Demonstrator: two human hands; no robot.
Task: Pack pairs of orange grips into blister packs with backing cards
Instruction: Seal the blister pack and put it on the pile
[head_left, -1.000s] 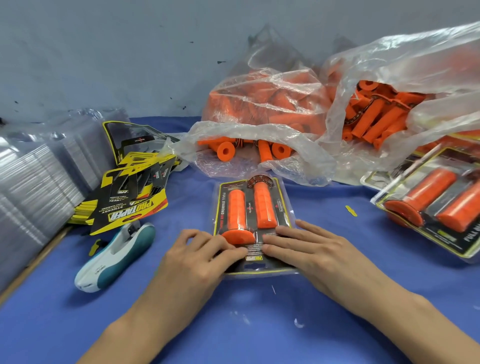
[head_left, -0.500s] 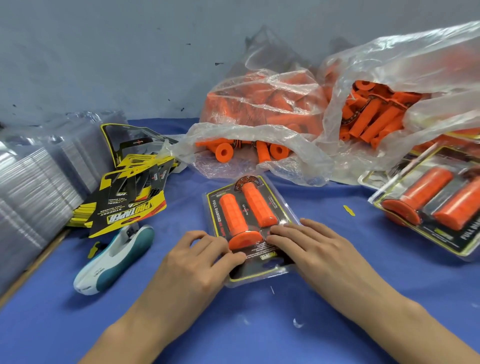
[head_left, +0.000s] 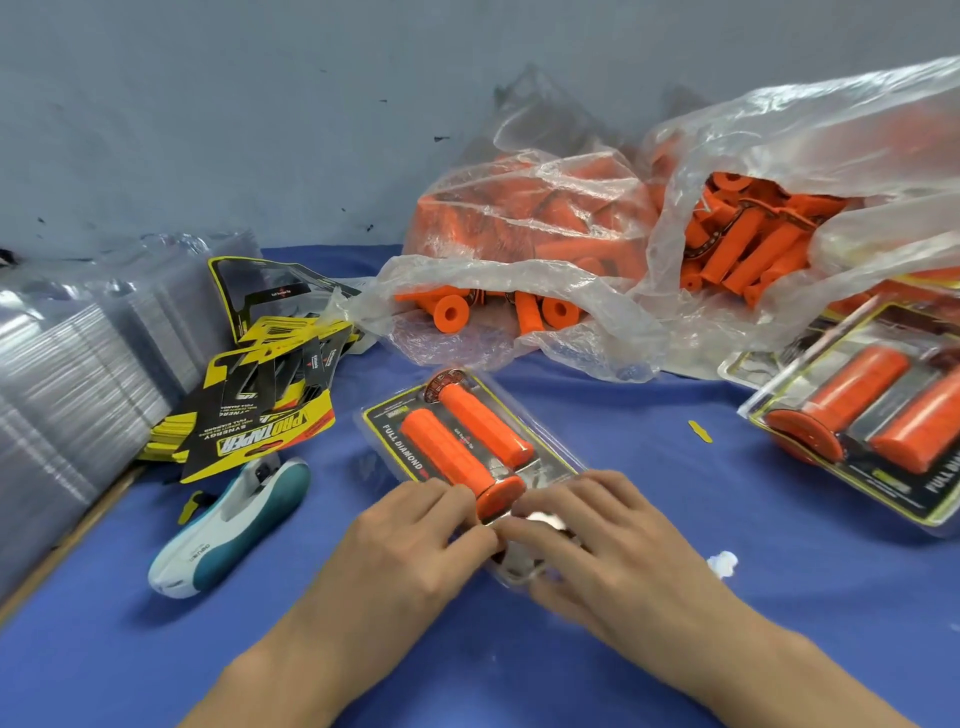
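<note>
Closing is, as we judge it, the step in hand: the pack (head_left: 400, 441) lies flat on the surface (head_left: 639, 415) at the middle of our view, its long axis running from about 11 o'clock to 5 o'clock, with two grips (head_left: 451, 457) side by side inside it over a printed card. Both hands work the end of the pack nearest us. Our left hand (head_left: 410, 545) comes in from 7 o'clock, its fingers (head_left: 447, 499) bent loosely and pressing on top of the plastic just beside the flanged end of one grip. Our right hand (head_left: 613, 540) comes in from 5 o'clock and lies across the same end, but it is blurred, so we cannot tell whether its fingers only press or pinch the edge. Taking the pack as centre, a stapler (head_left: 234, 519) rests at 8 o'clock, near the left hand but apart from it, loose cards (head_left: 265, 415) are heaped at 10 o'clock, empty blisters (head_left: 67, 374) are stacked at 9 o'clock, open bags (head_left: 519, 234) of grips sit at 12 to 1 o'clock, and finished packs (head_left: 857, 426) lie at 3 o'clock. We would guess that the next move calls for holding the edges square while the left hand reaches for the stapler to fasten this end, after which the pack can join those at 3 o'clock.
</note>
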